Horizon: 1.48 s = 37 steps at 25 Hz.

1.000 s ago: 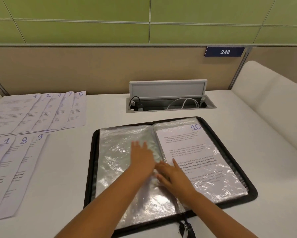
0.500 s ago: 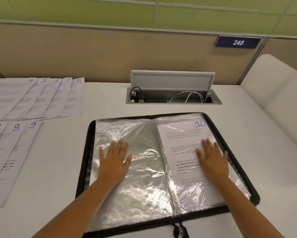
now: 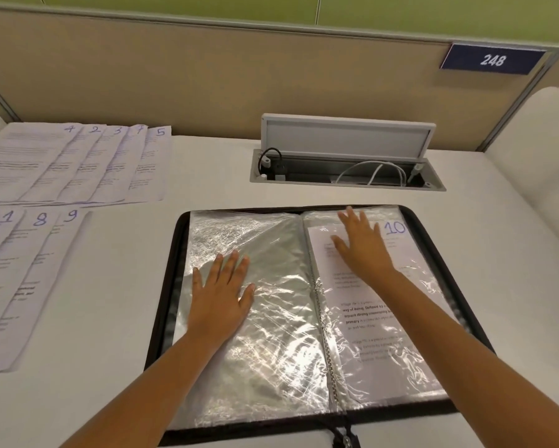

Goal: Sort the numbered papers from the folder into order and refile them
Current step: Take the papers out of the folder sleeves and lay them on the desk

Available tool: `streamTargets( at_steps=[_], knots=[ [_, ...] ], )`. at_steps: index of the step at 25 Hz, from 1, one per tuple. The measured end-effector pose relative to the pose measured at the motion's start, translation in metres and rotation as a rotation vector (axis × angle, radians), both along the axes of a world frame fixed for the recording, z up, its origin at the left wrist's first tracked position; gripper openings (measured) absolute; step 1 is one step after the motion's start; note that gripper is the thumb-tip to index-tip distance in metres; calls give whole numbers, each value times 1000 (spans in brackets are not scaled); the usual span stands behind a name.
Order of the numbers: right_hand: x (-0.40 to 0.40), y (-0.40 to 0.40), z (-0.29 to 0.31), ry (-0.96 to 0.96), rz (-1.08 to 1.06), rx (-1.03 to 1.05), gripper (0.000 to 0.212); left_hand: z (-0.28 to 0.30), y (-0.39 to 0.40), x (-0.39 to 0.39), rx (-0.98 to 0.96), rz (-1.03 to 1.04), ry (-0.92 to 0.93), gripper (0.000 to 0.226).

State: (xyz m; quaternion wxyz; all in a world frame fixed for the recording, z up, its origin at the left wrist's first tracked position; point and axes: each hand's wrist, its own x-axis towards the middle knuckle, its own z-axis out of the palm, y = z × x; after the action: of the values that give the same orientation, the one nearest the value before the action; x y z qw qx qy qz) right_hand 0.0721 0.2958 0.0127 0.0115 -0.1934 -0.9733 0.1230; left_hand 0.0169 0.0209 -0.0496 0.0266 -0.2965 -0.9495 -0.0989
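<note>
A black zip folder [image 3: 166,286] lies open on the white desk, with clear plastic sleeves on both sides. The left sleeve [image 3: 271,318] is empty. The right sleeve holds the paper numbered 10 [image 3: 396,227]. My left hand [image 3: 221,292] lies flat with spread fingers on the left sleeve. My right hand [image 3: 362,244] lies flat on the upper part of paper 10, fingers reaching toward the sleeve's top edge. On the desk to the left, papers 4, 2, 3, 7, 5 [image 3: 77,163] are fanned in a far row, and papers 1, 8, 9 [image 3: 22,270] in a near row.
An open cable box [image 3: 346,171] with its raised lid and white and black cables sits in the desk behind the folder. A beige partition with a blue sign 248 [image 3: 493,59] backs the desk. A white cushioned edge [image 3: 546,150] rises at the right.
Both hands moved apart from the folder's spine. The left hand settled flat on the left sleeve; the right hand slid up paper 10 toward its top.
</note>
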Motion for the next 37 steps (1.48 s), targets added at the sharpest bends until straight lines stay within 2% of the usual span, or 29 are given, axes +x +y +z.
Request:
streamTargets(
  at_steps=[2, 4, 8, 10, 14, 18, 22, 26, 30, 35, 37],
  knots=[
    [-17, -5, -2, -125, 138, 44, 64, -1, 0, -1, -9, 1, 14, 59],
    [-26, -6, -10, -232, 205, 163, 57, -1, 0, -1, -20, 0, 22, 58],
    [-21, 13, -15, -259, 94, 341, 56, -2, 1, -3, -18, 3, 29, 59],
    [-17, 21, -14, -196, 68, 376, 54, -3, 1, -4, -13, 5, 29, 60],
    [-16, 23, -13, 110, 210, 447, 48, -4, -1, -4, -15, 13, 31, 61],
    [-29, 25, -3, 201, 240, 415, 44, -6, -1, -2, 0, 14, 29, 60],
    [-42, 21, 18, 136, 214, 169, 33, -3, 0, -1, -5, 14, 42, 58],
    [-54, 32, 29, -36, 87, 183, 25, -2, -1, 0, -7, 10, 51, 57],
    [-59, 43, 36, -194, 24, 23, 25, -2, -1, 0, 5, 8, 43, 59],
    [-54, 48, 31, -385, 22, 125, 28, -4, -1, 0, 21, 19, 29, 64],
    [-54, 48, 27, -373, -10, 114, 23, -4, -1, 0, 21, 19, 20, 64]
  ],
)
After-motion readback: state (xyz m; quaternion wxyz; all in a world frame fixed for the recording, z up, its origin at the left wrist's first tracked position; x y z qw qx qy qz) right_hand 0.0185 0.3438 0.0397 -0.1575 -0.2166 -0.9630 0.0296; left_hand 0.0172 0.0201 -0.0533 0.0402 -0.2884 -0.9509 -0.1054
